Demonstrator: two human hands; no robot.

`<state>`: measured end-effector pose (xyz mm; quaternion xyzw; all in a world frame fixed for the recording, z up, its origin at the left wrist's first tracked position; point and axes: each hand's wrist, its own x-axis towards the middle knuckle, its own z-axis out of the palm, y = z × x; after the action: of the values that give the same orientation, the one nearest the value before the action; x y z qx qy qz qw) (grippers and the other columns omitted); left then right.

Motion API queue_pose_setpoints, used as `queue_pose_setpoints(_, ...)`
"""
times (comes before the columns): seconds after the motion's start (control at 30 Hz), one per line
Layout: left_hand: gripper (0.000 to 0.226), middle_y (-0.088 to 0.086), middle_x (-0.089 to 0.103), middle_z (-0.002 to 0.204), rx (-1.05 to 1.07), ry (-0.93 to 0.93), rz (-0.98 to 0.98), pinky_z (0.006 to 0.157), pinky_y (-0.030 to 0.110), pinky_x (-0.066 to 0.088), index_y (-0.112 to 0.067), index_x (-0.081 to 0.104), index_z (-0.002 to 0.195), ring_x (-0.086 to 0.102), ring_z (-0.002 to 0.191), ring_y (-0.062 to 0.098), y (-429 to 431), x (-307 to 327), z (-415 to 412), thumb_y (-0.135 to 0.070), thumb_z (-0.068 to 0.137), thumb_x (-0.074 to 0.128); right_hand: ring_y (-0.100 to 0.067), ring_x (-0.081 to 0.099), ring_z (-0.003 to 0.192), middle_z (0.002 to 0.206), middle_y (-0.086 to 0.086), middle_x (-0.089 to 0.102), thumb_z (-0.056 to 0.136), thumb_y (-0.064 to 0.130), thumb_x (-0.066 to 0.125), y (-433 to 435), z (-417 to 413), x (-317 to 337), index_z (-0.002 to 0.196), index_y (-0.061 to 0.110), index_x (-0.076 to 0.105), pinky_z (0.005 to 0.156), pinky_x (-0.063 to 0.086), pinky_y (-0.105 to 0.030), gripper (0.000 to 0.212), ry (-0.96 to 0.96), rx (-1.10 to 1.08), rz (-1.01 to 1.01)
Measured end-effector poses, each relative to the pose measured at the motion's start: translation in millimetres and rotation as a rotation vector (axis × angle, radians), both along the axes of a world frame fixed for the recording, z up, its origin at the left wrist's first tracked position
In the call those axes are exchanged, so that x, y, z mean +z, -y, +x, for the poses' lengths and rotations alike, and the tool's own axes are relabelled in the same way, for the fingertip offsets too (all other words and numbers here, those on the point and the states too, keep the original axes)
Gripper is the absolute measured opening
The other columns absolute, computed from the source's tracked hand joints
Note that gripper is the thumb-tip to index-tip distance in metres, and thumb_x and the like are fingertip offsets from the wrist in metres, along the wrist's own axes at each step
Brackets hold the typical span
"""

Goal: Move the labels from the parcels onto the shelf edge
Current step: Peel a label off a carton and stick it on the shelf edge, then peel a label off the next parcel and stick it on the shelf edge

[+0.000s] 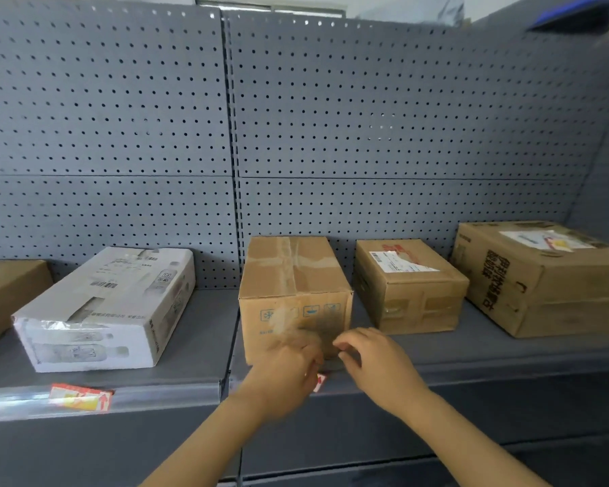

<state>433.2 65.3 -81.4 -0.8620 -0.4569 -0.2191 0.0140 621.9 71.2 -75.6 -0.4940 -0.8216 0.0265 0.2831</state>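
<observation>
A brown parcel (296,297) with no label on top stands at the middle of the grey shelf. In front of it, at the shelf edge (471,372), my left hand (285,377) is blurred and covers most of a red-and-white label (321,381); whether it grips the label I cannot tell. My right hand (377,363) hovers just to the right, fingers curled and apart, holding nothing. Another red, white and yellow label (81,397) sticks on the shelf edge at the left. Two brown parcels at the right (408,286) (542,275) carry labels on top.
A white carton (109,307) lies left of the middle parcel, and a further brown box (7,293) sits at the far left. Grey pegboard (296,117) forms the back wall. A lower shelf front (366,462) runs beneath my arms.
</observation>
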Motion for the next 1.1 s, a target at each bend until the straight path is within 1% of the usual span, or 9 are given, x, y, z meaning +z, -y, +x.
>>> queue_pose_setpoints(0.1, 0.018, -0.003, 0.065, 0.083, -0.069, -0.018, 0.036, 0.060, 0.027, 0.043, -0.023, 0.059, 0.086, 0.060, 0.072, 0.018, -9, 12, 27, -0.027, 0.080, 0.042, -0.010, 0.054, 0.097, 0.101, 0.009, 0.066, 0.090, 0.021, 0.056, 10, 26, 10, 0.101, 0.024, 0.065, 0.076, 0.041, -0.022, 0.015, -0.019, -0.044, 0.014)
queue_pose_setpoints(0.2, 0.022, -0.016, 0.061, 0.068, -0.107, -0.086, 0.096, 0.051, 0.016, 0.037, -0.030, 0.057, 0.073, 0.058, 0.059, 0.003, -16, 24, 66, -0.036, 0.071, 0.036, -0.011, 0.052, 0.098, 0.104, 0.007, 0.064, 0.091, 0.020, 0.053, 22, 61, 20, 0.102, 0.024, 0.063, 0.079, 0.039, -0.022, 0.016, -0.003, -0.091, -0.017)
queue_pose_setpoints(0.33, 0.020, -0.008, 0.061, 0.084, -0.268, -0.034, -0.019, 0.067, 0.028, 0.039, -0.032, 0.044, 0.076, 0.057, 0.078, 0.015, -34, 25, 130, -0.044, 0.073, 0.028, -0.013, 0.051, 0.097, 0.104, 0.006, 0.063, 0.091, 0.022, 0.052, 31, 121, 31, 0.102, 0.024, 0.062, 0.084, 0.045, -0.030, 0.015, -0.007, -0.176, -0.069)
queue_pose_setpoints(0.47, 0.025, -0.011, 0.061, 0.086, -0.346, -0.025, -0.029, 0.071, 0.030, 0.047, -0.028, 0.053, 0.086, 0.057, 0.080, 0.008, -50, 36, 199, -0.044, 0.077, 0.036, -0.009, 0.050, 0.100, 0.106, 0.010, 0.061, 0.092, 0.022, 0.052, 33, 189, 40, 0.104, 0.027, 0.062, 0.088, 0.046, -0.029, 0.017, -0.047, -0.252, -0.105)
queue_pose_setpoints(0.6, 0.007, -0.015, 0.058, 0.087, -0.384, -0.033, -0.008, 0.072, 0.022, 0.044, -0.030, 0.057, 0.085, 0.053, 0.079, 0.002, -62, 53, 271, -0.030, 0.084, 0.050, -0.004, 0.051, 0.099, 0.104, 0.013, 0.060, 0.090, 0.022, 0.055, 32, 261, 47, 0.104, 0.029, 0.064, 0.089, 0.045, -0.025, 0.018, -0.095, -0.293, -0.085)
queue_pose_setpoints(0.73, 0.028, -0.014, 0.061, 0.091, -0.374, -0.012, -0.017, 0.074, 0.024, 0.047, -0.031, 0.059, 0.091, 0.056, 0.082, 0.004, -82, 61, 344, -0.044, 0.079, 0.036, -0.001, 0.051, 0.099, 0.099, 0.018, 0.057, 0.089, 0.024, 0.057, 23, 335, 56, 0.102, 0.031, 0.065, 0.088, 0.044, -0.020, 0.017, -0.113, -0.311, -0.068)
queue_pose_setpoints(0.93, 0.013, -0.017, 0.062, 0.089, -0.319, 0.035, -0.005, 0.077, 0.024, 0.049, -0.032, 0.061, 0.091, 0.055, 0.080, -0.001, -91, 67, 430, -0.036, 0.084, 0.051, 0.000, 0.050, 0.099, 0.105, 0.014, 0.060, 0.089, 0.027, 0.057, 10, 422, 57, 0.101, 0.032, 0.064, 0.088, 0.044, -0.019, 0.015, -0.116, -0.325, -0.108)
queue_pose_setpoints(1.03, 0.029, -0.016, 0.064, 0.094, -0.338, 0.010, -0.020, 0.076, 0.020, 0.048, -0.033, 0.061, 0.093, 0.057, 0.083, 0.001, -99, 61, 472, -0.047, 0.081, 0.039, -0.001, 0.052, 0.097, 0.100, 0.019, 0.055, 0.089, 0.028, 0.058, 3, 455, 52, 0.100, 0.032, 0.064, 0.090, 0.045, -0.022, 0.013, -0.130, -0.344, -0.132)
queue_pose_setpoints(1.1, 0.027, -0.017, 0.061, 0.093, -0.377, -0.014, -0.044, 0.076, 0.020, 0.045, -0.032, 0.060, 0.093, 0.056, 0.084, 0.002, -109, 57, 500, -0.045, 0.082, 0.039, -0.001, 0.052, 0.097, 0.096, 0.020, 0.053, 0.089, 0.028, 0.058, -6, 478, 49, 0.100, 0.033, 0.064, 0.089, 0.046, -0.021, 0.014, -0.129, -0.363, -0.147)
